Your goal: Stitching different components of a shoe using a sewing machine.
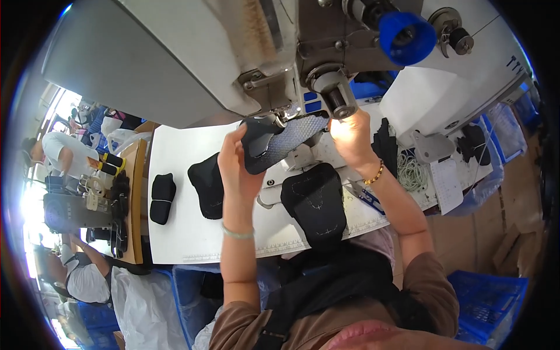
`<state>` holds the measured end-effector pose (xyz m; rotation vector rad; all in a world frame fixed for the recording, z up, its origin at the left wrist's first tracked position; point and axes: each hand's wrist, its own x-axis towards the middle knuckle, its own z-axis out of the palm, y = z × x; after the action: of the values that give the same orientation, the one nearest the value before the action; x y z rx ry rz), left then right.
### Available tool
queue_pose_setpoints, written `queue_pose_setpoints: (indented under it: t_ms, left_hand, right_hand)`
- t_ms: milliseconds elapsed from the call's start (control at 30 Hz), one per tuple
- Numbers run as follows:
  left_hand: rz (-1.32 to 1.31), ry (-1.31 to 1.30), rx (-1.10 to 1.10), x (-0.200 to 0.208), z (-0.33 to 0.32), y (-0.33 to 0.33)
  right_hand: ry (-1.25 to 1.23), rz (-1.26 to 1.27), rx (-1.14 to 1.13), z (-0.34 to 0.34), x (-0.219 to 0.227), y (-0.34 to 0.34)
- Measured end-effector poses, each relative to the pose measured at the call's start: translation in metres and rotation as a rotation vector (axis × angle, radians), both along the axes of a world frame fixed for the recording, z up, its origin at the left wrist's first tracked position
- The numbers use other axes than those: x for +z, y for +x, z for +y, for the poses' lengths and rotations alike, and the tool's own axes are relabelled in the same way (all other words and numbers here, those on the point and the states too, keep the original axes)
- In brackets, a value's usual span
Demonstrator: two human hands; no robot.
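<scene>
A black fabric piece with a grey textured strip (294, 140) is under the head of a sewing machine (329, 87). My left hand (238, 166) is closed on the piece's left end, thumb and fingers on either side of it. At its far right end my right hand (352, 137) is closed with the fingertips on the edge, partly hidden behind the machine's round metal part. Nearer to me a shaped black panel (315, 201) with pale chalk marks lies over the table's front edge. Another black panel (205, 185) lies left of my left forearm.
A tied black bundle (163, 198) lies on the white table (233, 248) at the left. Blue-handled scissors (366, 197), a coil of pale cord (412, 173) and a paper sheet (447, 186) are at the right. A blue crate (487, 303) stands on the floor. Other people sit at the far left.
</scene>
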<state>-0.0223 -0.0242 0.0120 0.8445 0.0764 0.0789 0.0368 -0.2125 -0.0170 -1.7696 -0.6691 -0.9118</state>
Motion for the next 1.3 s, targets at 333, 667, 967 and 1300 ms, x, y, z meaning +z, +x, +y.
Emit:
queue_pose_setpoints:
  t_ms: [333,667,967,1300]
  left_hand:
    - [-0.044,0.162,0.031,-0.029,0.004,0.013]
    - [-0.340,0.508,0.492,-0.022,-0.043,-0.009]
    - [-0.296,0.679,0.603,-0.029,-0.026,-0.028]
    - [-1.001,1.775,0.694,-0.026,0.005,-0.021]
  right_hand:
    - [0.291,0.086,0.039,0.001,-0.018,0.010]
    - [0.166,0.328,0.340,0.004,-0.015,-0.031]
    - [0.359,0.751,0.648,0.009,-0.003,-0.049]
    - [0.405,0.880,0.678,0.007,0.008,-0.053]
